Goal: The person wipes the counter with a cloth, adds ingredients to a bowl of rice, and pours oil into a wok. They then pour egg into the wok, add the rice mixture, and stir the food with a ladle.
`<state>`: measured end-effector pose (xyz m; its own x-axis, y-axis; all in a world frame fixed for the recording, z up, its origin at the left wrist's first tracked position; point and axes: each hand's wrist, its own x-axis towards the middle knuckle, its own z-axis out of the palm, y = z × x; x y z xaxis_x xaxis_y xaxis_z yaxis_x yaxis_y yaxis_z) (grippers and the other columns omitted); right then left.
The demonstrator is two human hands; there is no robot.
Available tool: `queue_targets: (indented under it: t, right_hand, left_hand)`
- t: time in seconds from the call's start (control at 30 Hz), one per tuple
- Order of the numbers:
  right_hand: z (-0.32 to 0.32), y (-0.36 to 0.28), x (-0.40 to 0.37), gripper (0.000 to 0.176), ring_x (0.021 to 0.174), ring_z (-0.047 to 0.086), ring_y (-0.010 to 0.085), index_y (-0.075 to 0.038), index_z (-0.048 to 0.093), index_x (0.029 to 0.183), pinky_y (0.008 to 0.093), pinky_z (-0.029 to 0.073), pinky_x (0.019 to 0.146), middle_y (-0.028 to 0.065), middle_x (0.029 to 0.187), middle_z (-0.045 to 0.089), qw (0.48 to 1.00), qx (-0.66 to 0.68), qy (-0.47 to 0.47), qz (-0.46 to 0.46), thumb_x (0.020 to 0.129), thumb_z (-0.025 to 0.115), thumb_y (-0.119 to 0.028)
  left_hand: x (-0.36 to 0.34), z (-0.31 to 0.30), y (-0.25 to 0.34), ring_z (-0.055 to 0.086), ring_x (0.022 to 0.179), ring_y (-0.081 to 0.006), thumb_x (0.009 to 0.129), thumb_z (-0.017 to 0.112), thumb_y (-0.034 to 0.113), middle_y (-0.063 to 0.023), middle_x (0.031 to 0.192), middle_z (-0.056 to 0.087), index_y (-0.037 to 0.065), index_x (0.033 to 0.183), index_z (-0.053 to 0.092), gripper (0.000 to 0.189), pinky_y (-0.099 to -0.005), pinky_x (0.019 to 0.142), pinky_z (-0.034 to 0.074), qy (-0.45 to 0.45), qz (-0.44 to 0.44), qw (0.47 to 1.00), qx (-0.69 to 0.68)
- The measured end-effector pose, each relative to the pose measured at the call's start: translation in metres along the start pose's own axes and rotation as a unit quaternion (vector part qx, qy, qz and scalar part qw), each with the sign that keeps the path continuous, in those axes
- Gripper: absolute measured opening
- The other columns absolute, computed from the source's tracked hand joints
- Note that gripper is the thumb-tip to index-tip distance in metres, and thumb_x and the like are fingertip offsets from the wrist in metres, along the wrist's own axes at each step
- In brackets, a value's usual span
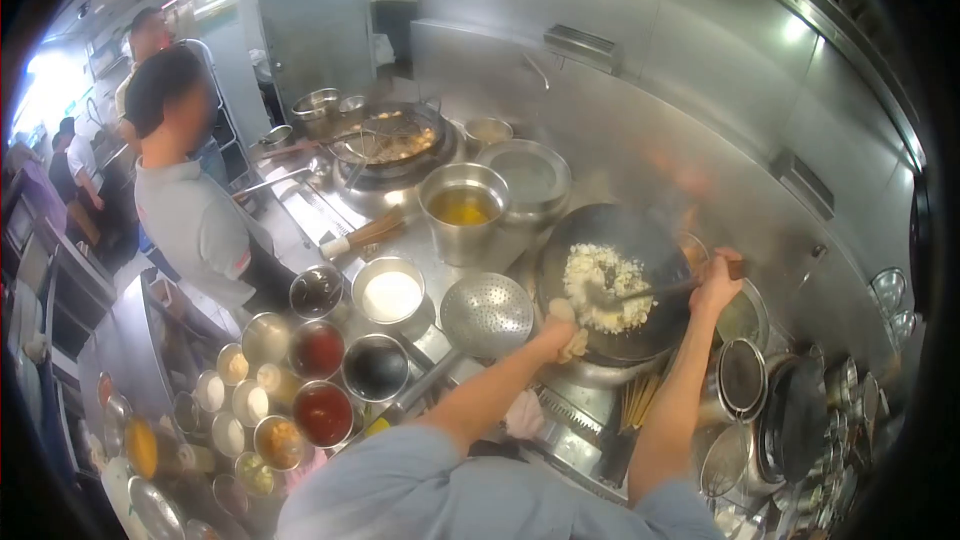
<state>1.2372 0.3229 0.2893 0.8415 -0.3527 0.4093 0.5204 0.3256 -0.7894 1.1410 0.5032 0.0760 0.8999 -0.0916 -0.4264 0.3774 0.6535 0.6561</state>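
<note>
A large black wok (pixel 655 235) sits over the burner, with chopped white and pale yellow food (pixel 605 285) in its middle. My left hand (pixel 560 335) is closed on a folded cloth (pixel 573 343) at the wok's near-left rim. Over the wok's right side, my right hand (pixel 718 285) is wrapped round the handle of a ladle (pixel 665 286). The ladle's head lies among the food and is partly hidden by it. Flames (pixel 690 178) and haze show behind the wok.
A perforated strainer (pixel 487 315) and a pot of yellow liquid (pixel 463 208) stand left of the wok. Several sauce containers (pixel 323 413) fill the lower left. A co-worker (pixel 190 190) stands beside another wok (pixel 390 140). Sieves (pixel 742 376) are at right.
</note>
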Motion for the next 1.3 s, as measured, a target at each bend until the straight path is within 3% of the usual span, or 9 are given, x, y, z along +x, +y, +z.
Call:
queue_targets:
  t: [0.17, 0.23, 0.33, 0.53, 0.8, 0.87, 1.03, 1.23, 1.3]
  right_hand:
    - [0.005, 0.05, 0.013, 0.003, 0.045, 0.04, 0.0085, -0.004, 0.056, 0.084, 0.0244, 0.035, 0.042, -0.0002, 0.062, 0.046, 0.994, 0.012, 0.016, -0.107, 0.082, 0.058, -0.003]
    - [0.016, 0.018, 0.036, 0.005, 0.045, 0.04, 0.0072, -0.007, 0.057, 0.085, 0.0257, 0.033, 0.042, -0.0017, 0.062, 0.048, 0.998, 0.029, -0.057, 0.012, 0.083, 0.059, -0.003]
    - [0.038, -0.024, 0.052, 0.008, 0.047, 0.043, 0.0078, -0.009, 0.055, 0.085, 0.0268, 0.033, 0.043, -0.0032, 0.06, 0.046, 0.986, -0.027, -0.119, 0.113, 0.083, 0.062, -0.005]
    - [0.051, -0.018, 0.084, 0.005, 0.049, 0.046, 0.0079, -0.004, 0.06, 0.08, 0.0274, 0.036, 0.044, 0.0009, 0.062, 0.054, 0.999, 0.003, -0.013, -0.042, 0.079, 0.061, -0.008]
    - [0.072, 0.001, 0.033, 0.014, 0.067, 0.057, 0.016, -0.001, 0.062, 0.087, 0.0315, 0.046, 0.063, 0.007, 0.072, 0.06, 0.976, -0.211, 0.006, -0.057, 0.078, 0.061, -0.012]
    - [0.07, -0.018, 0.062, 0.013, 0.059, 0.055, 0.0156, -0.001, 0.06, 0.085, 0.0315, 0.044, 0.054, 0.0054, 0.068, 0.058, 0.99, -0.13, 0.022, -0.056, 0.077, 0.06, -0.011]
    - [0.078, -0.074, 0.067, 0.007, 0.044, 0.047, 0.0128, -0.004, 0.058, 0.082, 0.0304, 0.037, 0.04, 0.0032, 0.062, 0.054, 0.997, -0.065, -0.045, -0.002, 0.078, 0.059, -0.01]
    - [0.053, -0.024, 0.041, 0.005, 0.05, 0.049, 0.0091, -0.005, 0.059, 0.082, 0.0272, 0.038, 0.042, -0.0002, 0.065, 0.055, 0.996, -0.078, 0.024, -0.039, 0.078, 0.062, -0.007]
    - [0.031, -0.056, 0.07, 0.006, 0.052, 0.05, 0.0099, -0.006, 0.06, 0.083, 0.0265, 0.039, 0.043, 0.0009, 0.066, 0.056, 0.997, -0.052, 0.038, -0.034, 0.078, 0.063, -0.007]
  left_hand:
    - [-0.051, 0.015, -0.035, 0.059, 0.06, -0.0266, 0.087, 0.05, 0.003, -0.015, 0.086, 0.057, 0.0, 0.103, 0.049, 0.016, -0.041, 0.045, 0.048, -0.028, 0.05, 0.988, -0.142]
    - [-0.114, 0.054, -0.006, 0.06, 0.061, -0.0261, 0.088, 0.05, 0.004, -0.0148, 0.087, 0.058, 0.002, 0.102, 0.05, 0.015, -0.0401, 0.048, 0.049, 0.047, 0.048, 0.995, -0.067]
    - [-0.107, 0.055, 0.014, 0.059, 0.059, -0.0209, 0.091, 0.048, 0.009, -0.0115, 0.078, 0.058, 0.007, 0.097, 0.05, 0.006, -0.0322, 0.046, 0.046, 0.111, 0.021, 0.991, -0.065]
    - [-0.129, -0.009, -0.065, 0.037, 0.044, -0.0177, 0.096, 0.046, 0.023, -0.0042, 0.056, 0.038, 0.009, 0.077, 0.041, 0.024, -0.0348, 0.038, 0.033, -0.078, -0.04, 0.992, -0.091]
    - [-0.069, 0.004, -0.04, 0.052, 0.052, -0.0165, 0.091, 0.047, 0.019, -0.0043, 0.067, 0.055, 0.007, 0.081, 0.052, 0.016, -0.0303, 0.041, 0.036, 0.028, 0.001, 0.999, -0.019]
    - [-0.093, -0.027, -0.078, 0.052, 0.054, -0.0172, 0.091, 0.046, 0.017, -0.0048, 0.065, 0.052, 0.007, 0.079, 0.051, 0.016, -0.0307, 0.046, 0.039, -0.089, -0.025, 0.99, -0.105]
    - [-0.134, 0.045, -0.021, 0.053, 0.061, -0.0184, 0.088, 0.043, 0.01, -0.0068, 0.062, 0.05, 0.007, 0.073, 0.048, 0.016, -0.0297, 0.056, 0.043, 0.05, -0.006, 0.993, -0.103]
    - [-0.047, -0.036, -0.089, 0.048, 0.051, -0.0177, 0.096, 0.045, 0.02, -0.0038, 0.06, 0.046, 0.009, 0.076, 0.046, 0.022, -0.0306, 0.038, 0.029, -0.114, 0.07, 0.989, -0.071]
    - [-0.141, 0.02, -0.054, 0.044, 0.049, -0.0182, 0.095, 0.045, 0.019, -0.0039, 0.06, 0.044, 0.009, 0.076, 0.045, 0.022, -0.0308, 0.04, 0.029, 0.113, -0.029, 0.991, -0.065]
